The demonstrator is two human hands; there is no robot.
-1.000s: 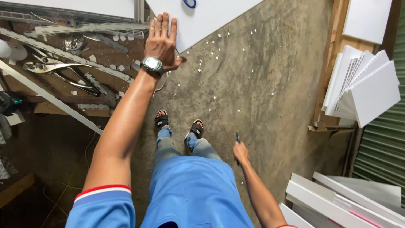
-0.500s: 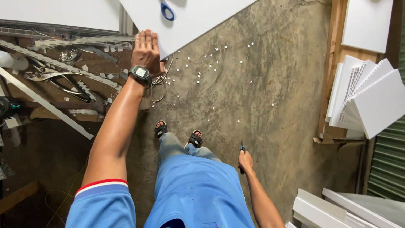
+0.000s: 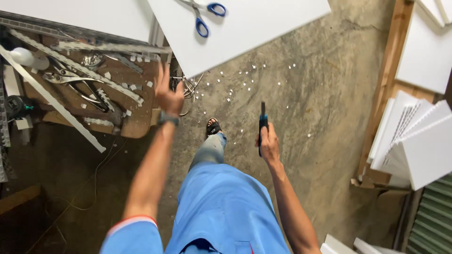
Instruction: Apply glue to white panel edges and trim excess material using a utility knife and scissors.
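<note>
My left hand (image 3: 168, 92) is raised in front of me with fingers spread, blurred, holding nothing, just below the corner of a large white board (image 3: 263, 23). A watch sits on that wrist. My right hand (image 3: 269, 143) grips a slim dark utility knife (image 3: 262, 123) with a blue band, pointing away from me. Blue-handled scissors (image 3: 203, 14) lie on the white board. One sandalled foot (image 3: 213, 127) shows on the concrete floor.
A brown work table (image 3: 136, 124) at left carries metal strips, pliers and white scraps. White chips dot the concrete floor (image 3: 306, 103). Stacked white panels (image 3: 419, 141) lean in a wooden frame at right. More white boards lie at bottom right.
My left hand has come off the white board's edge and pulled back toward me. My right hand has risen with the knife. The view has moved closer to the board.
</note>
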